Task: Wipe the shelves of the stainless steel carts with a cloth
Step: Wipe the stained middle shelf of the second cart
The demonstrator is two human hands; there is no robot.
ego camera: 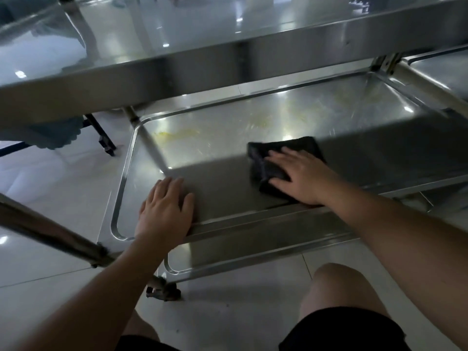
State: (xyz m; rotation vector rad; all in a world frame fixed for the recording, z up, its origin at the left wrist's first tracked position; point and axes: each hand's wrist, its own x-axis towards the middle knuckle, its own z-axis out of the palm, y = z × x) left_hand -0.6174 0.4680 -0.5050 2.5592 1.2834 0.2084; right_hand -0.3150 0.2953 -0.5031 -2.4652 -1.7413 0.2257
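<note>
On the middle stainless steel cart shelf, the right hand, fingers spread, is pressing the dark folded cloth flat, best swept toward the yellow smears, while the left hand, fingers relaxed, is bracing the rim.

Dark cloth lies flat on smeared steel cart shelf.

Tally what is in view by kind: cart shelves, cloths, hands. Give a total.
Stainless steel cart shelves: 3, namely top shelf, middle shelf, bottom shelf
Dark folded cloth: 1
Bare hands: 2, namely left hand, right hand
Total: 6
</note>
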